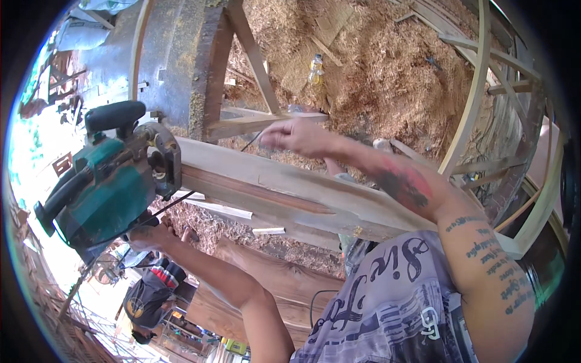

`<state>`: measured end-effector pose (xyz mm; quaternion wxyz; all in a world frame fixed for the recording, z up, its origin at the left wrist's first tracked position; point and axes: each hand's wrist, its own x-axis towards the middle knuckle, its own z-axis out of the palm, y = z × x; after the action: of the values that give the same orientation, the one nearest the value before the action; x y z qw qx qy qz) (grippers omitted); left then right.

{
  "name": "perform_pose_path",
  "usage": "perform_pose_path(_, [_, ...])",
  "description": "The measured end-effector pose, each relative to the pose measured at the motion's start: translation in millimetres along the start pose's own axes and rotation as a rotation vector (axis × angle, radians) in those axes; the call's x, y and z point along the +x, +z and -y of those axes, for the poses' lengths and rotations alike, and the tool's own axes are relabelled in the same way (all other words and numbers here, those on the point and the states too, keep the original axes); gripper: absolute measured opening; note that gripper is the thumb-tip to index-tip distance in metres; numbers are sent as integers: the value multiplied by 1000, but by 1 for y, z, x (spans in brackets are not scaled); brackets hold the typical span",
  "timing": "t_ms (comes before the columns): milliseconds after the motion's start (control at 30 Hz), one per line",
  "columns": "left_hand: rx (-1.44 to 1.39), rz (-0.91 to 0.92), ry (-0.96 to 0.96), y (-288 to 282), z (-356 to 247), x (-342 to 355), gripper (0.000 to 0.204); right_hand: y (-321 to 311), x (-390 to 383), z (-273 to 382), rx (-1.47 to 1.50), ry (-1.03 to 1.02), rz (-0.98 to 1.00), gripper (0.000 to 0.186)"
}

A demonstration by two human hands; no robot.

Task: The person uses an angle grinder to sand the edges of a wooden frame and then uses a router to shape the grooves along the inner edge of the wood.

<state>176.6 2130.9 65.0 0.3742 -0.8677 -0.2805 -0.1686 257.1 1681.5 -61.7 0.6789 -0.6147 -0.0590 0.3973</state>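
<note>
A teal power planer (118,181) with black handles is at the left end of a long wooden beam (290,199). My left hand (151,237) is closed at the planer's lower side, its fingertips partly hidden. A thin black cord (175,202) runs from beside that hand up to the beam. Beyond the beam's far side, my right hand (296,136) is closed with its fingers bent down. A short dark length of what looks like the cord shows at its fingertips.
Wood shavings (393,91) cover the ground, where a bottle of yellow liquid (316,69) lies. Wooden frames (478,103) stand at right; a dusty panel (172,54) is at upper left. Broad wooden boards (266,290) lie nearer me. Another person (151,296) bends at lower left.
</note>
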Motion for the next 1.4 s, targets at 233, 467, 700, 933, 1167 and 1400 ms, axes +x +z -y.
perform_pose_path(233, [-412, -141, 3, -16, -14, 17, 23, 36, -22, 16, 223, -75, 141, 33])
perform_pose_path(467, [-379, -147, 30, -5, -5, 25, 20, 45, -7, 13, -59, -312, 26, 25])
perform_pose_path(700, [-390, -156, 30, -4, -6, 20, 19, -12, 43, -47, -177, 220, -254, 42])
perform_pose_path(933, [-380, -125, -54, 7, -2, -3, 20, -17, 95, 134, -328, -869, -620, 59])
perform_pose_path(1167, [-762, -239, -8, -34, -45, 5, 19, 51, 133, 295, -471, -819, -177, 50])
perform_pose_path(1400, [-785, -251, -20, -56, -54, 5, 14, 83, 196, 259, -745, -991, -95, 27])
